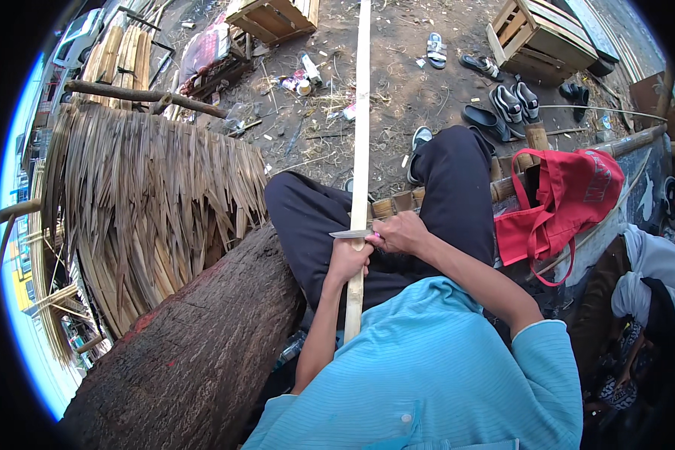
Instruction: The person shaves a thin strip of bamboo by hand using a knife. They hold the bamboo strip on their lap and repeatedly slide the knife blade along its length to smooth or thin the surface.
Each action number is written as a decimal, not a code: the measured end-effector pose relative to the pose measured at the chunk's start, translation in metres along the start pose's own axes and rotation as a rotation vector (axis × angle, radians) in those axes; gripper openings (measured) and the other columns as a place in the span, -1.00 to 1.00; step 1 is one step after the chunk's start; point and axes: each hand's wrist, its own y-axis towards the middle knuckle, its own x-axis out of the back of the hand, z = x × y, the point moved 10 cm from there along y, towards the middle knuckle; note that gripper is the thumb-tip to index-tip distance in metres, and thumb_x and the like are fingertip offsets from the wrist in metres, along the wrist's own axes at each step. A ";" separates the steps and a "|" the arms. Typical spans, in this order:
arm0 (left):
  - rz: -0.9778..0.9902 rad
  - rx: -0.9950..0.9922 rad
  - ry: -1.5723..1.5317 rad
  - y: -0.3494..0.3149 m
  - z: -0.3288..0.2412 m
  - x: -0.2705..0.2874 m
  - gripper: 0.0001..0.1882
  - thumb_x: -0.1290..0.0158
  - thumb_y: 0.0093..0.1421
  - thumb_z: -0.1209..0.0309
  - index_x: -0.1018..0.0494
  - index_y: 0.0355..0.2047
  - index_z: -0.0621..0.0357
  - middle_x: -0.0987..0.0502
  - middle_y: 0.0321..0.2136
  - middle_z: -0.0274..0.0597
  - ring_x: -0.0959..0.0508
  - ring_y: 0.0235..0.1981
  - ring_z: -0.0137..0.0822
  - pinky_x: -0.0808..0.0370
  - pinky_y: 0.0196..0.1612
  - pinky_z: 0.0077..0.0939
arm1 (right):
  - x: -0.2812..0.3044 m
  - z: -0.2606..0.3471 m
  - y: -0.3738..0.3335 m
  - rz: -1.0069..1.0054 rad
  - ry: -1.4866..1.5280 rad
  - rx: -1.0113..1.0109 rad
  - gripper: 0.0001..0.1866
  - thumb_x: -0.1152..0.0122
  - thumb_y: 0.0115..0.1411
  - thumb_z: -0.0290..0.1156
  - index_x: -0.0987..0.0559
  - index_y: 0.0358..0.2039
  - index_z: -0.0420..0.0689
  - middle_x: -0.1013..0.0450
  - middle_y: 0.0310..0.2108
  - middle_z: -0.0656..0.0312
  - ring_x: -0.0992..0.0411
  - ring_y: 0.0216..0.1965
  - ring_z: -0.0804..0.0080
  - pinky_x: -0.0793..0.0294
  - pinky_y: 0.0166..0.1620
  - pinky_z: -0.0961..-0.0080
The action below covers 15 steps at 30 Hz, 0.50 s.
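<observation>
A long pale strip, which looks like split bamboo (362, 112), runs from my lap up past the top of the view. My left hand (347, 261) is wrapped round it just below the blade. In my right hand (401, 231) is a knife (350, 234), its handle mostly hidden by the fingers. The blade points left and lies across the strip, right above my left hand. Both hands are close together between my bent knees.
A thick tree trunk (195, 345) and a dry thatch panel (150, 202) stand at my left. A red bag (570, 195) rests on the right, near a seated person (637, 300). Slippers (487, 120), litter and wooden crates (544, 41) lie on the dirt ahead.
</observation>
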 end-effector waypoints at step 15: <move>-0.038 -0.019 -0.033 -0.007 -0.007 0.005 -0.86 -0.08 0.09 0.51 -0.33 -0.48 0.27 -0.34 -0.80 -0.29 -0.36 -0.88 -0.44 -0.31 -0.85 -0.55 | 0.024 -0.053 0.014 -0.249 0.041 -0.333 -0.54 0.07 0.20 -0.01 -0.49 -0.61 -0.12 -0.40 -0.74 0.00 -0.44 -0.66 0.01 -0.40 -0.58 0.14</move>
